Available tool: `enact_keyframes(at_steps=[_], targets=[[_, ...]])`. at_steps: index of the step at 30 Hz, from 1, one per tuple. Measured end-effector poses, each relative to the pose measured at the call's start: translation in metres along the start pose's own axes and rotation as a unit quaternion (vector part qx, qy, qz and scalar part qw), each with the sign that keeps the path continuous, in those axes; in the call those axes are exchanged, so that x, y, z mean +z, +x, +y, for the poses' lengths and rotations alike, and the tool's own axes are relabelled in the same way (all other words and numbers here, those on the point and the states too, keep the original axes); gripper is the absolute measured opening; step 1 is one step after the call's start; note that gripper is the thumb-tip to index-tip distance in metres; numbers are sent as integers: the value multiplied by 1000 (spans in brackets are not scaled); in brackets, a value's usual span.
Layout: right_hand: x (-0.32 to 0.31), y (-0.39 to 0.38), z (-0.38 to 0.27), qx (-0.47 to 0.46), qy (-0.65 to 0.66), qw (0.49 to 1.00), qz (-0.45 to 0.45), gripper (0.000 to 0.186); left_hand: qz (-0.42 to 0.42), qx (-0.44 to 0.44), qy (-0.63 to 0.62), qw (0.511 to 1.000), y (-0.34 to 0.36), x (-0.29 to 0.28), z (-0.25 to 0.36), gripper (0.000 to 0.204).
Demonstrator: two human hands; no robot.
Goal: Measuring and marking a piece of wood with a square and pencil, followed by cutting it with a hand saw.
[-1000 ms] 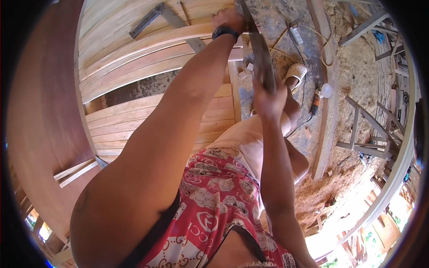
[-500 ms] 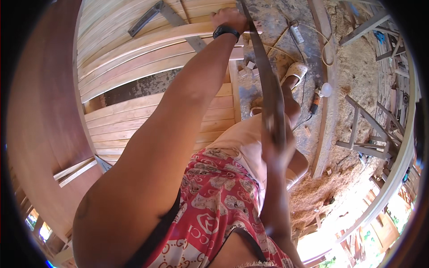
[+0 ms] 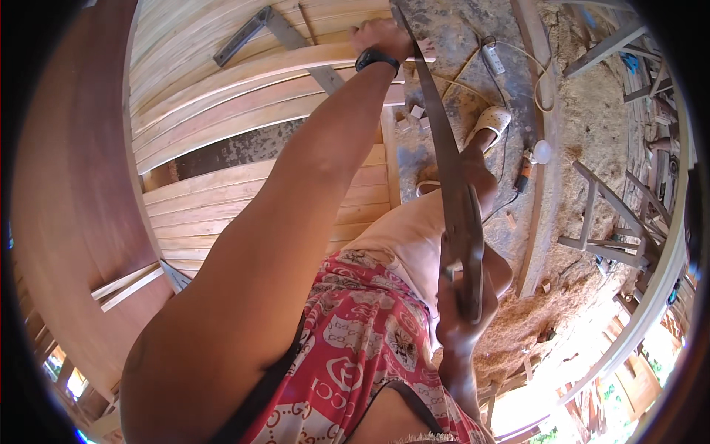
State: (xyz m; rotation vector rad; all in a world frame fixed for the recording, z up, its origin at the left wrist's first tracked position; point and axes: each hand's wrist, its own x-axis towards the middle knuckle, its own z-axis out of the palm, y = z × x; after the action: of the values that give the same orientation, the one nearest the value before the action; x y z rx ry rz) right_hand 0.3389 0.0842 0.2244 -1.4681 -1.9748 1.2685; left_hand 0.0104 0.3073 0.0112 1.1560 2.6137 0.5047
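My right hand [image 3: 457,325] is wrapped round the handle of a long handsaw [image 3: 444,140], low and right of my middle. The dark blade runs away from me, and its far end lies beside my left hand [image 3: 381,38]. That hand is closed over the end of a pale wooden strip [image 3: 296,59], a black watch [image 3: 375,59] on its wrist. Its fingertips are mostly hidden. The strip lies across other light slats [image 3: 259,103], and its end sticks out past the blade. A grey metal square [image 3: 285,33] rests on the slats, partly under the strip.
A wide reddish-brown panel [image 3: 81,170] stands at the left. On the floor are a power strip [image 3: 492,58] with cords, an orange power tool [image 3: 523,175] and small wood offcuts [image 3: 416,112]. Sawdust [image 3: 592,111] and wooden trestles [image 3: 603,211] lie to the right.
My right hand has drawn the handsaw back toward me, and its handle now shows lower. My left hand stays in place on the wooden strip.
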Motion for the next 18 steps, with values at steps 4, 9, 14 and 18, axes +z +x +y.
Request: enact_keyframes(at_steps=[4,9,14,18], targets=[[64,112,32,7,-33,997,72,30,-6,16,29,999,2,-2,-1,38],[100,184,41,-22,86,993,81,25,-37,16,48,998,2,-4,1,38],[24,29,9,19,48,998,43,35,-10,5,36,999,4,1,-2,39],[15,0,5,35,47,998,35,31,29,29,20,999,2,6,-4,40]])
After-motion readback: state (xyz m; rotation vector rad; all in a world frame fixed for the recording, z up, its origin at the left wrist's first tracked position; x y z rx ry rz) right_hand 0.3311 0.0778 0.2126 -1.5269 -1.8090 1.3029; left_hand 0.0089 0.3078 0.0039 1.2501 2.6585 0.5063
